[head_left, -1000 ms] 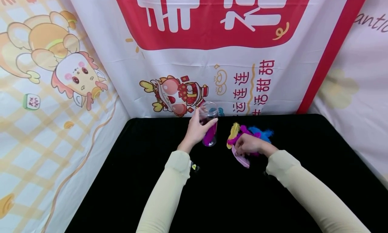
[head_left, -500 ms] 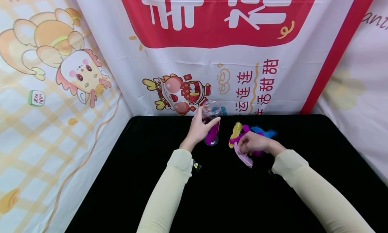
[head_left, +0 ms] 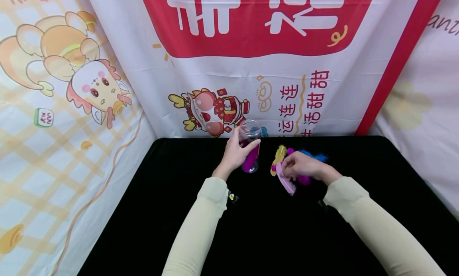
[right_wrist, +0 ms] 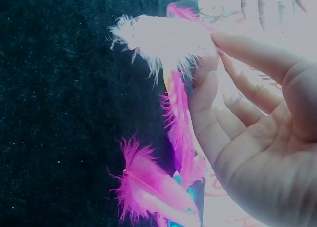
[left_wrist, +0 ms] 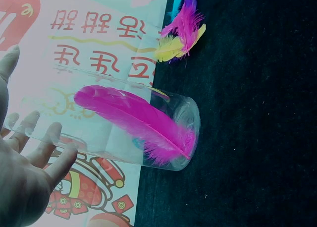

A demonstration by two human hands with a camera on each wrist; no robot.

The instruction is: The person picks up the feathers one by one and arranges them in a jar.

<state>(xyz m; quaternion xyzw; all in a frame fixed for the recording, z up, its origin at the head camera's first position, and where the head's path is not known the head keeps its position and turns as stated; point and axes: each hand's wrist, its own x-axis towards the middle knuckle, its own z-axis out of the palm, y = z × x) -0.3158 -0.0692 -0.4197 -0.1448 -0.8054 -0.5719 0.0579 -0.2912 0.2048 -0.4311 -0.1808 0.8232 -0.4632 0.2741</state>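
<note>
My left hand (head_left: 234, 152) grips a clear cylindrical jar (head_left: 250, 127) from its left side, fingers behind it and thumb across the front. A magenta feather (left_wrist: 133, 115) leans inside the jar, its lower end at the base. To the right, my right hand (head_left: 299, 165) pinches a pale pink feather (head_left: 285, 183) between thumb and fingertips, as the right wrist view shows close up. Under and behind that hand lies a loose pile with a yellow feather (head_left: 278, 158), magenta feathers (right_wrist: 153, 185) and blue feathers (head_left: 315, 155), partly hidden by the hand.
A black cloth (head_left: 272, 232) covers the table. Behind its far edge hangs a white and red printed banner (head_left: 222, 72). A patterned curtain (head_left: 71, 148) stands along the left side. A small dark item with a yellow mark (head_left: 232, 196) shows by the left cuff.
My right hand has lifted slightly from the pile with the pale pink feather in its pinch. The left hand keeps hold of the jar. The head view has shifted a little.
</note>
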